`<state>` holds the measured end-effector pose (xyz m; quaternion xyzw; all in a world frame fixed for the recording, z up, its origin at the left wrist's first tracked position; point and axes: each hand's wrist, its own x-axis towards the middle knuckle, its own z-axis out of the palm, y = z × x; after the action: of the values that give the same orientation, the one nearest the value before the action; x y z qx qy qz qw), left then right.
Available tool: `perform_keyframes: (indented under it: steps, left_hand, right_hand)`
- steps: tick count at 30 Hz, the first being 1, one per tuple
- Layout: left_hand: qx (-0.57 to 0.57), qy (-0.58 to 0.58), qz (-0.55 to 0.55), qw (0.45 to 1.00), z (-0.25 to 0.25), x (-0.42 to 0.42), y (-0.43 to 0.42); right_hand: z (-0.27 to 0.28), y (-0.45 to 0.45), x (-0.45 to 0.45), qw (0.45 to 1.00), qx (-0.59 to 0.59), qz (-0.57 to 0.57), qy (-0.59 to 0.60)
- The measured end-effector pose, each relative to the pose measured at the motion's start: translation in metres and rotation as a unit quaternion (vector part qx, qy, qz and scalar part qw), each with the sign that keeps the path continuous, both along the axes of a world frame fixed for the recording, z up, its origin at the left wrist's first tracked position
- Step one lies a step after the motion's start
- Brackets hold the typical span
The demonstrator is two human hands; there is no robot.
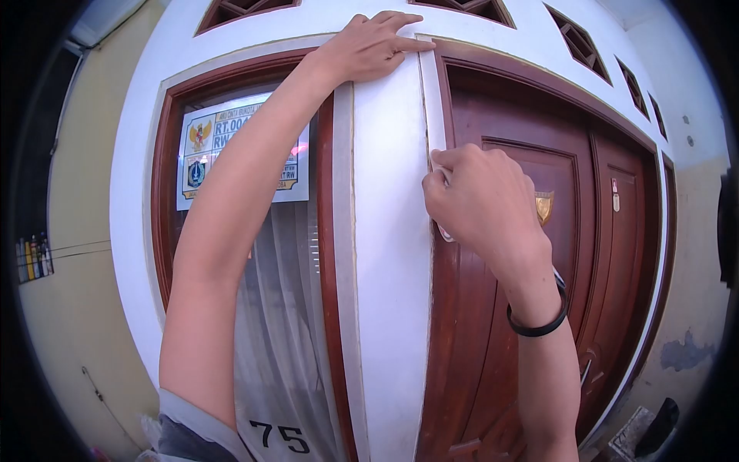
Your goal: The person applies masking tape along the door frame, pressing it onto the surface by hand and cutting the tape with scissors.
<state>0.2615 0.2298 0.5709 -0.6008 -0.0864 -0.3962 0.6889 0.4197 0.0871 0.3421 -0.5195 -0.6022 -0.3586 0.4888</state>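
Head view: pale strip [433,100], perhaps tape, runs vertically above right hand [483,196]

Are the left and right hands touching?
Apart: the head view shows the left hand well above the right hand, with door frame visible between them.

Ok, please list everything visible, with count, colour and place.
Wall: one, white, centre.
Window: one, brown frame, left.
Curtain: at least one, pale, behind glass.
Sign: one, white, on window.
Number 75: one, black, on window.
Vents: five, brown, along top.
Door: one, brown, right.
Shield: one, gold, on door.
Tag: one, white, on door.
Strip: one, pale, door frame, between hands.
Side walls: two, beige, edges.
Small things: several, mixed colours, far left.
Unclear object: one, black, bottom right.
Wristband: one, black, right wrist.
Sleeve: one, grey, bottom left.
Left hand: one, bare, high, by wall.
Right hand: one, bare, by strip.
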Motion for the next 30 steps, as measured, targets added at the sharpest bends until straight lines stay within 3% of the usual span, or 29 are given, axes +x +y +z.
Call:
perform_keyframes:
  steps: [9, 17, 21, 30]
  left_hand:
    - [0.036, 0.006, 0.01, 0.999, -0.001, 0.0, 0.002]
    - [0.031, 0.003, 0.031, 0.999, -0.005, 0.0, 0.003]
    - [0.032, 0.001, 0.073, 0.997, -0.019, -0.009, 0.005]
    - [0.003, 0.007, 0.075, 0.997, -0.022, -0.013, -0.002]
  right_hand:
    - [0.002, 0.005, 0.001, 0.999, 0.013, -0.024, -0.019]
    - [0.011, -0.007, -0.001, 0.996, -0.083, -0.042, -0.006]
    - [0.008, 0.003, 0.001, 0.999, -0.007, -0.029, -0.024]
    - [0.015, -0.007, -0.001, 0.997, -0.079, -0.014, -0.003]
